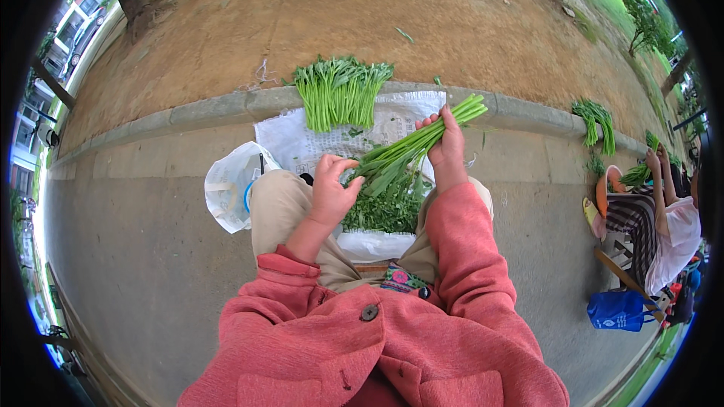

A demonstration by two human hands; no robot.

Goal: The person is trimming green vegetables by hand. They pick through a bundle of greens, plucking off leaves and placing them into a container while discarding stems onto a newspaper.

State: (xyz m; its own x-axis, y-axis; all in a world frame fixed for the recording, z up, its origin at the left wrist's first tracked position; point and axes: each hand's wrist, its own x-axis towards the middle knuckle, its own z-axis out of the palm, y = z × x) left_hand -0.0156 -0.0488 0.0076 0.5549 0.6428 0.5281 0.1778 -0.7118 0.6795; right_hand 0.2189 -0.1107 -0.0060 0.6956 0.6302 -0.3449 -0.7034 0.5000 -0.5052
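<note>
- A person in a pink jacket sits on pavement; a bunch of green stalks (pixel 411 152) lies across both hands, just above the lap.
- The right hand (pixel 446 147) is closed round the stems; the left hand (pixel 330 190) pinches the leafy end, fingers narrow.
- The bunch's long axis runs from 8 o'clock, leaves, to 2 o'clock, cut stems.
- Likely risk: loose stalks could slide from the grip onto the leaf pile (pixel 381 211) below.
- A finished bundle (pixel 341 92) lies at 12 o'clock on the curb (pixel 211 109).
</note>
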